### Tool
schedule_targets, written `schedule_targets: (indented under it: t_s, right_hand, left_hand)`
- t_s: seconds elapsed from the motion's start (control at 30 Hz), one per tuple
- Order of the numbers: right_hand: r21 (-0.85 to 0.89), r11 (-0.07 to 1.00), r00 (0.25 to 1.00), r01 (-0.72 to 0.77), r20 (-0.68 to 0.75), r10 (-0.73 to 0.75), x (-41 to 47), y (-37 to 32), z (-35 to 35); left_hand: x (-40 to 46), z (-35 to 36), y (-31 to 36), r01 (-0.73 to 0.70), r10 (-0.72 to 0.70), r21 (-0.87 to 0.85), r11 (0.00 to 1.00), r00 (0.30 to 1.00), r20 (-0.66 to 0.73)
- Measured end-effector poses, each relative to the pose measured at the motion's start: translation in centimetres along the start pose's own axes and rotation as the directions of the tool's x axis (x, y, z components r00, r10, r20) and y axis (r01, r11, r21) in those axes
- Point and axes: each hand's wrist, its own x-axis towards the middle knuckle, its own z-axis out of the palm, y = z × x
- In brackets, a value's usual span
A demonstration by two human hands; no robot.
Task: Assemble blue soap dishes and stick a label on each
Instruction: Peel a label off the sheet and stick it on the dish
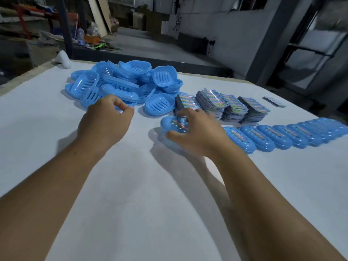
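Observation:
A heap of loose blue soap dish parts [124,83] lies at the far middle of the white table [131,185]. My left hand [105,121] hovers at the heap's near edge, fingers curled, nothing visibly in it. My right hand [197,132] grips a labelled blue soap dish [174,124] just above the table, blurred by motion. To its right runs a row of finished labelled dishes [282,136], overlapping one another. Stacks of colourful labels [226,106] stand behind the row.
A small separate pile of labels [275,101] lies at the far right. A white object [63,60] sits at the table's far left corner. Beyond the table are a concrete floor, a dark post and clutter.

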Motion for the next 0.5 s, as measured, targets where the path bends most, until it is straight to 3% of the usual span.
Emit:
schedule_targets:
  t_s: [0.17,0.33,0.5]
  right_hand:
    - [-0.159,0.957,0.970,-0.242,-0.014,0.243,-2.4,3.6,-1.0]
    - [-0.092,0.939,0.943,-0.332,-0.003,0.333,-3.1,4.8,-1.1]
    - [0.019,0.927,0.926,-0.375,-0.035,0.375,-3.1,5.8,-1.0]
  left_hand:
    - [-0.2,0.1,0.1,-0.012,0.012,0.018,1.000,1.000,0.004]
    - [-0.1,0.5,-1.0,-0.066,0.066,0.015,0.998,0.997,-0.028]
    - [1.6,2.7,-3.9,-0.039,0.041,0.013,0.999,0.985,-0.166]
